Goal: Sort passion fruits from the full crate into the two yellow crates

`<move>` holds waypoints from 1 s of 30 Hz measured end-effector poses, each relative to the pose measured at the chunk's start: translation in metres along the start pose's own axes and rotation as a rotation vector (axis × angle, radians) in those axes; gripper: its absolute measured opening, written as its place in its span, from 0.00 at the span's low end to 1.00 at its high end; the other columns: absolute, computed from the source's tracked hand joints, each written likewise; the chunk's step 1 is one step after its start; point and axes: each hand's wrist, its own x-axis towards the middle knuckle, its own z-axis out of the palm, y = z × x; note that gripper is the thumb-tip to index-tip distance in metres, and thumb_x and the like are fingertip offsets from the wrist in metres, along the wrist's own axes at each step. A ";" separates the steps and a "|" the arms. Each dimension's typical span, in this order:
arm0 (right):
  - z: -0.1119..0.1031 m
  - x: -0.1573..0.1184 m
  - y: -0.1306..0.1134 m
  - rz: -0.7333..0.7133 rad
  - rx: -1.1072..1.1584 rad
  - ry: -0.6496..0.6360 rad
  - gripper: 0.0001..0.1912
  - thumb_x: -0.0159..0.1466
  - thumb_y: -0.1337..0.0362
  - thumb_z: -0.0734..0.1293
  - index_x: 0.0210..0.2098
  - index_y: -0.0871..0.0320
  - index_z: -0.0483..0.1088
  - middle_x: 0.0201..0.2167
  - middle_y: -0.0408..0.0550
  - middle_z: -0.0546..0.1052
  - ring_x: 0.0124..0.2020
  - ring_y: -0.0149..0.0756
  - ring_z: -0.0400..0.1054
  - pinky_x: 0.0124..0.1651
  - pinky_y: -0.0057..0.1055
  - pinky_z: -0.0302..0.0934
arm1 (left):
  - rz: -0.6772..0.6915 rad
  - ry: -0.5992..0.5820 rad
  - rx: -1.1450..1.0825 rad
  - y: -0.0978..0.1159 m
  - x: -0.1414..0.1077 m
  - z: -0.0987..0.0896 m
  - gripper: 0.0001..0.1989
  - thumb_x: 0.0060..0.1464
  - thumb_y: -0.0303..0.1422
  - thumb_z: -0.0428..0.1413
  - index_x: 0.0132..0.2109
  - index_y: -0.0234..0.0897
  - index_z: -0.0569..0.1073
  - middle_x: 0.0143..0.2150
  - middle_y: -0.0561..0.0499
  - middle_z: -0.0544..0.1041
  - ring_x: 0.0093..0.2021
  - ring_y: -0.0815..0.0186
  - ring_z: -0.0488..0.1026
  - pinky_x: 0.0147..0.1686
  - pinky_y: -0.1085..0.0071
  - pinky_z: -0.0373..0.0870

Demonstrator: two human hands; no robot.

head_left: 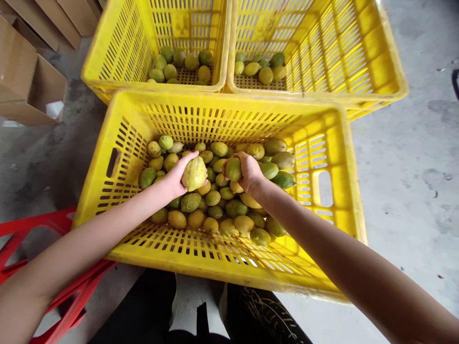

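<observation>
Right, my left hand (187,173) is closed around a yellow-green lemon (194,175), while my right hand (247,173) grips a greener lemon (234,169). Both sit above the loose lemons (215,198) heaped in the near yellow crate (229,267). Beyond its far rim stand two more yellow crates (154,88) (319,95), each holding a few lemons. A red stool (77,286) is at the left, cardboard boxes (21,71) farther off.

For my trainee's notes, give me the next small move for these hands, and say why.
Probably raise the left hand, with its yellowish fruit, toward the left rear crate. The right hand holds a greener fruit, so neither is free to pick from the pile in the near crate, while that rear crate has plenty of room.
</observation>
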 end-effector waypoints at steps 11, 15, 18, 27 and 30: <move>0.008 -0.011 -0.008 0.027 0.053 0.015 0.07 0.64 0.64 0.70 0.35 0.55 0.67 0.28 0.42 0.72 0.26 0.33 0.68 0.25 0.28 0.68 | 0.035 0.085 -0.046 -0.001 0.000 0.000 0.07 0.58 0.34 0.62 0.41 0.38 0.73 0.31 0.52 0.76 0.30 0.66 0.77 0.34 0.69 0.80; 0.011 -0.017 -0.013 0.118 0.099 -0.035 0.05 0.66 0.65 0.67 0.34 0.56 0.66 0.28 0.44 0.72 0.27 0.32 0.68 0.29 0.28 0.71 | -0.030 0.094 -0.031 0.000 0.003 -0.004 0.11 0.63 0.41 0.55 0.41 0.37 0.73 0.33 0.47 0.78 0.31 0.60 0.78 0.30 0.64 0.80; 0.011 -0.020 -0.014 0.199 0.131 -0.061 0.07 0.68 0.64 0.63 0.32 0.57 0.66 0.26 0.46 0.71 0.27 0.32 0.68 0.27 0.25 0.68 | -0.052 0.094 0.033 -0.001 0.006 -0.006 0.14 0.63 0.43 0.54 0.39 0.36 0.73 0.33 0.44 0.78 0.30 0.59 0.79 0.28 0.65 0.79; 0.006 -0.017 -0.015 0.270 0.170 -0.070 0.09 0.67 0.63 0.59 0.30 0.58 0.63 0.21 0.45 0.69 0.22 0.30 0.63 0.20 0.20 0.58 | -0.027 0.060 0.070 -0.005 0.008 -0.004 0.08 0.59 0.35 0.63 0.39 0.36 0.72 0.31 0.50 0.76 0.28 0.66 0.76 0.31 0.68 0.80; 0.006 -0.017 -0.014 0.238 0.130 -0.078 0.09 0.66 0.64 0.60 0.30 0.58 0.64 0.21 0.46 0.69 0.22 0.31 0.63 0.22 0.22 0.61 | -0.012 0.103 0.073 -0.004 0.007 -0.003 0.09 0.63 0.37 0.59 0.37 0.37 0.71 0.28 0.53 0.74 0.26 0.68 0.73 0.29 0.72 0.78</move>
